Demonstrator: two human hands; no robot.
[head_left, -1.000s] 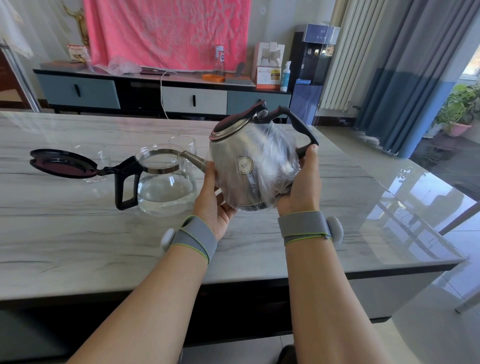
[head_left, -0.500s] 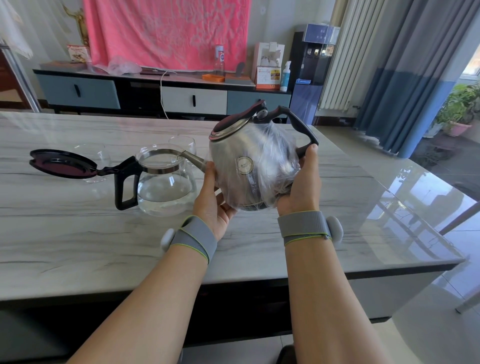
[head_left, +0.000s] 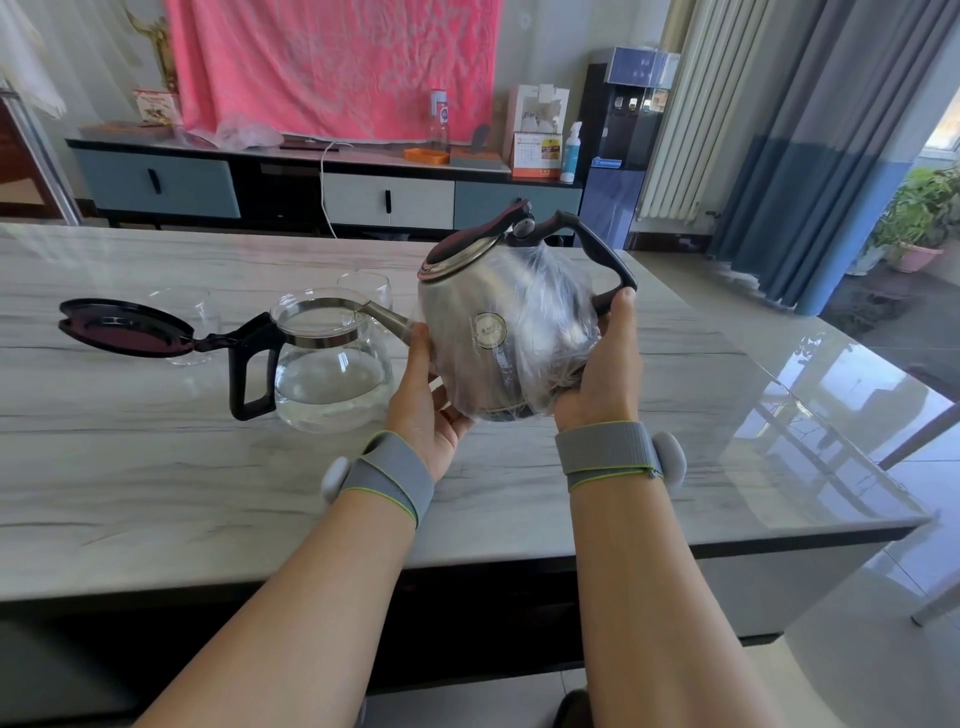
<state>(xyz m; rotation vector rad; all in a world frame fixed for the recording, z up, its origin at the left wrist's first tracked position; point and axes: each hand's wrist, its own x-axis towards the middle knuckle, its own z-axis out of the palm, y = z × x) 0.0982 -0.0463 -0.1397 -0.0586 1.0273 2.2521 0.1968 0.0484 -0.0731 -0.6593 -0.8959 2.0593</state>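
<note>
Both hands are wrapped around the steel kettle (head_left: 498, 332), which is up in the air over the table (head_left: 156, 467) and tipped to the left, with its spout right over the rim of the glass jug (head_left: 332, 374). The left hand (head_left: 431, 410) cups the lower side by the spout. The right hand (head_left: 605, 374) grips the back end, thumb up against the black handle.

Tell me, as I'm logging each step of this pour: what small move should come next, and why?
Probably tip the kettle slightly further toward the jug. The left hand and right hand hold it tilted, its spout sits at the jug's open rim, the lid is swung back, no stream shows, and the jug is only partly full.
</note>
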